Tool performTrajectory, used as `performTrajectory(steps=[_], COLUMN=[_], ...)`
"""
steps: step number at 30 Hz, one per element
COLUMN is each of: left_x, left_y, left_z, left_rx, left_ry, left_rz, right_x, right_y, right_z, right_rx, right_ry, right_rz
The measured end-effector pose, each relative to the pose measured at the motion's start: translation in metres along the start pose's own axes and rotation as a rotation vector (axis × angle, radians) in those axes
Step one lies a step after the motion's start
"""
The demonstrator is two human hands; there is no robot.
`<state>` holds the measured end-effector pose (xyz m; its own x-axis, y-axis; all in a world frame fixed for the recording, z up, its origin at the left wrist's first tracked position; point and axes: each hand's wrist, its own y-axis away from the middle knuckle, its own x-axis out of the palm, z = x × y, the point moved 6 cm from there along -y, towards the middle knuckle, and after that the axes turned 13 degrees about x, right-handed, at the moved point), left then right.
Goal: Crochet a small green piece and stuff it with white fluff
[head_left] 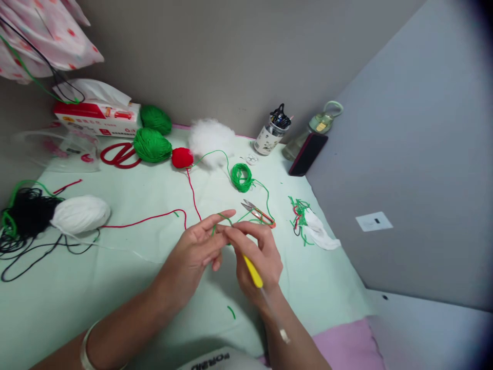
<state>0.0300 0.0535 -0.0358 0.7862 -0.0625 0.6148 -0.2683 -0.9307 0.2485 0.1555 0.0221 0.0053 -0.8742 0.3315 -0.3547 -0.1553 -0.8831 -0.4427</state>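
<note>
My left hand [198, 246] has green yarn [225, 218] looped over its raised index finger, the other fingers curled around the strand. My right hand [258, 257] is closed on a yellow-handled crochet hook [253, 271], its tip at the yarn between both hands. The green strand runs back to a small green coil [241, 177]. Thread snips [258, 211] lie just beyond my fingers.
On the pale green cloth [115, 288]: two green yarn balls [152, 144], a red ball [182, 157] with a trailing red strand, white stuffing [211, 137], a white ball [80, 213], black yarn [29, 213], red scissors [119, 155], a tissue box [98, 117], a jar [270, 134], a phone [308, 153], yarn scraps [304, 218].
</note>
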Motion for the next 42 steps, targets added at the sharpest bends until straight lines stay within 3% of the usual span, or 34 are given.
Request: performTrajectory(steps=[3, 6, 11, 17, 22, 27, 38, 42], left_x=[0.001, 0.000, -0.001, -0.005, -0.004, -0.007, -0.009, -0.007], left_y=[0.000, -0.001, 0.001, 0.000, -0.001, 0.001, 0.003, 0.003], left_z=[0.000, -0.006, -0.007, -0.006, -0.009, -0.010, -0.017, -0.025], left_rx=[-0.063, -0.004, 0.101, 0.088, 0.086, 0.093, 0.204, 0.379], left_ry=[0.070, 0.013, -0.138, -0.226, -0.252, -0.282, -0.537, -0.701], left_rz=[0.006, 0.014, 0.067, 0.094, 0.094, 0.087, 0.060, 0.052], right_x=[-0.008, -0.005, 0.006, 0.006, 0.009, 0.005, -0.011, -0.010], right_y=[-0.007, -0.013, -0.013, -0.016, -0.019, -0.019, -0.015, -0.010], right_z=[-0.012, -0.025, -0.025, -0.035, -0.034, -0.032, -0.010, 0.006], right_rx=[0.174, 0.382, 0.409, 0.623, 0.685, 0.618, 0.252, 0.039], right_ry=[-0.250, -0.552, -0.555, -0.804, -0.914, -0.879, -0.470, -0.205], right_rz=[-0.039, -0.018, 0.088, 0.087, 0.141, 0.172, 0.124, 0.114])
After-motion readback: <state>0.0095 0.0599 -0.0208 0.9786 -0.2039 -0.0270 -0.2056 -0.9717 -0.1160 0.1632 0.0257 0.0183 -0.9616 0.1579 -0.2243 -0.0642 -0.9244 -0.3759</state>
